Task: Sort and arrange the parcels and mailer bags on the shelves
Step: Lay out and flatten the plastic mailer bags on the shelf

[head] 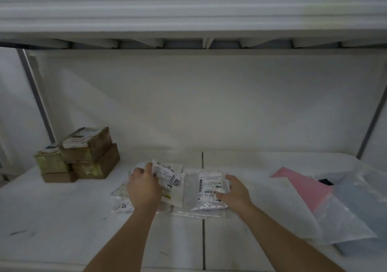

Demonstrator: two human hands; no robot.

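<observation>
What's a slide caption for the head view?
Left hand and right hand arrange labelled mailer bags mid-shelf, beside stacked brown parcels.

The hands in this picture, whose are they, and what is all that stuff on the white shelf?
They belong to a person wearing a camera on their head, so you see what they see, looking down at a white shelf. The left hand grips a white mailer bag with a label. The right hand rests on a clear bag with a barcode label. At the left stand stacked brown boxes. At the right lie a pink bag and more plastic bags.
</observation>
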